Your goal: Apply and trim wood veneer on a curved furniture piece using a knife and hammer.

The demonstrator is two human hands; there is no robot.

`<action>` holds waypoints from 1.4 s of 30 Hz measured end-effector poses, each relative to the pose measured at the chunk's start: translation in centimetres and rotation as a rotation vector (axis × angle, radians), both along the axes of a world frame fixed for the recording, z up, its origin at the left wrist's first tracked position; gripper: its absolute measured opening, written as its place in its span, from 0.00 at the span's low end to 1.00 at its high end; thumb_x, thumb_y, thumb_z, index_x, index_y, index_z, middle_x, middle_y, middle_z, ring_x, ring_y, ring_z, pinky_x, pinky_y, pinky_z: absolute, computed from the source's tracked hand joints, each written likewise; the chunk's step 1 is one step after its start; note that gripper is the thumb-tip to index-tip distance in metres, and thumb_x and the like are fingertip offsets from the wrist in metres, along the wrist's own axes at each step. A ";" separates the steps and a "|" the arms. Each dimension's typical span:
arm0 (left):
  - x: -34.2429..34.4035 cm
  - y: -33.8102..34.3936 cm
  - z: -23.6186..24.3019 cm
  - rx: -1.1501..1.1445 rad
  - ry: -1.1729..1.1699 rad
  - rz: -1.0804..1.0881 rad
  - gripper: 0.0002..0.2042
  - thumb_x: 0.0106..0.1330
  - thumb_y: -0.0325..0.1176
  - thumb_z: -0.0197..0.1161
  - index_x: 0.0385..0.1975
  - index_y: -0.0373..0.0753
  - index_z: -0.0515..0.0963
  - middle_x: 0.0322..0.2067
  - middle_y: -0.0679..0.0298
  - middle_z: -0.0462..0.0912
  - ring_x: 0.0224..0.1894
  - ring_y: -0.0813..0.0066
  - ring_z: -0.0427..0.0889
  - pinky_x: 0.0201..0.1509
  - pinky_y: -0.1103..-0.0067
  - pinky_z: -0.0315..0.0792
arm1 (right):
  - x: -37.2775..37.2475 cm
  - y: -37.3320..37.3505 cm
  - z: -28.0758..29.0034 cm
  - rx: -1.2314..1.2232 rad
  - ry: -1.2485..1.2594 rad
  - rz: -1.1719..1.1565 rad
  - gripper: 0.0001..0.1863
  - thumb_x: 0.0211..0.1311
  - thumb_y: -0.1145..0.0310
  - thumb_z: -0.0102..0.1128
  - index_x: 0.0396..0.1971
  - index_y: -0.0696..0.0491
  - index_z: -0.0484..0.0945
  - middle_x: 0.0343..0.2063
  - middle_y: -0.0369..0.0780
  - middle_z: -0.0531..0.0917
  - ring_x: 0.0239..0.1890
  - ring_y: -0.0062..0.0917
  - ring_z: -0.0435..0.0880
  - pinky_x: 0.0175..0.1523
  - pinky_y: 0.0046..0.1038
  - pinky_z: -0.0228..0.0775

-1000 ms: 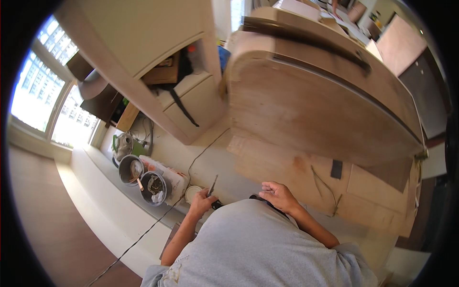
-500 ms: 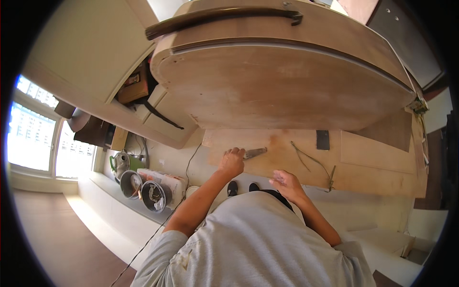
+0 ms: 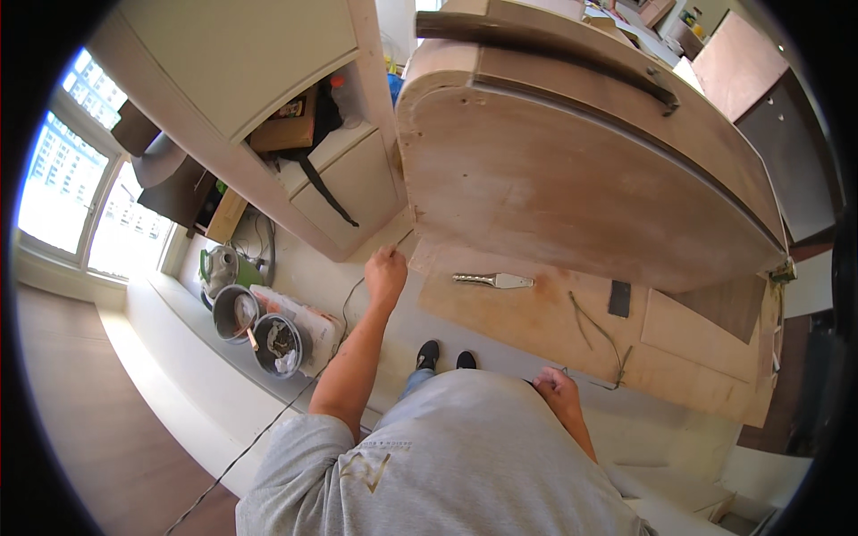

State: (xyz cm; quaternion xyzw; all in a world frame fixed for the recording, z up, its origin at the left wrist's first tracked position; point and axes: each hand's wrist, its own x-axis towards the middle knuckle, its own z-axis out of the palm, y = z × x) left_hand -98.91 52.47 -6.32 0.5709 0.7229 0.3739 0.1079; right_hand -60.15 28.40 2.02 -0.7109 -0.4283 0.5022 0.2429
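My left hand (image 3: 386,275) is closed, held out past the left end of a thin wooden board (image 3: 536,327). A thin dark cable (image 3: 354,293) passes behind its fingers; whether they grip it I cannot tell. On the board lies a metal scraper (image 3: 493,280) with a pale blade and a patterned handle, apart from both hands. Close to my waist, my right hand (image 3: 558,389) has its fingers curled in; what they hold, if anything, is hidden. A thin greenish cord (image 3: 597,329) lies on the board near this hand.
A large curved wooden panel (image 3: 572,170) with a dark handle bar (image 3: 545,55) overhangs the board. A dark flat pad (image 3: 619,298) lies on it. Two buckets (image 3: 284,347) and a green-grey machine (image 3: 225,268) stand at left, beside a white cabinet (image 3: 353,192) with a hanging strap.
My left hand has let go of the scraper and moved left and up to the cable. My right hand has drawn back toward my waist, its fingers curling. The view has turned left.
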 end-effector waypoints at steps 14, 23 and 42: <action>-0.2 6.4 2.0 -0.033 0.335 -0.242 0.07 0.65 0.35 0.60 0.29 0.39 0.80 0.31 0.53 0.84 0.33 0.50 0.85 0.38 0.58 0.79 | -2.2 0.8 -0.1 0.125 -0.174 0.027 0.28 0.63 0.63 0.70 0.58 0.65 0.77 0.51 0.55 0.85 0.55 0.41 0.86 0.55 0.35 0.79; 0.7 7.3 2.4 0.029 0.427 -0.319 0.05 0.62 0.33 0.62 0.29 0.38 0.79 0.30 0.54 0.82 0.30 0.50 0.85 0.35 0.59 0.78 | -1.3 0.1 -0.5 0.025 -0.266 -0.019 0.27 0.63 0.62 0.71 0.55 0.64 0.79 0.50 0.56 0.85 0.51 0.44 0.87 0.53 0.36 0.79; 0.1 5.3 0.7 -0.142 0.174 -0.057 0.11 0.66 0.40 0.61 0.33 0.37 0.78 0.34 0.50 0.85 0.37 0.44 0.85 0.43 0.55 0.77 | -6.3 12.3 1.6 0.349 -0.174 0.253 0.24 0.63 0.68 0.68 0.56 0.64 0.77 0.50 0.55 0.85 0.53 0.42 0.87 0.55 0.35 0.79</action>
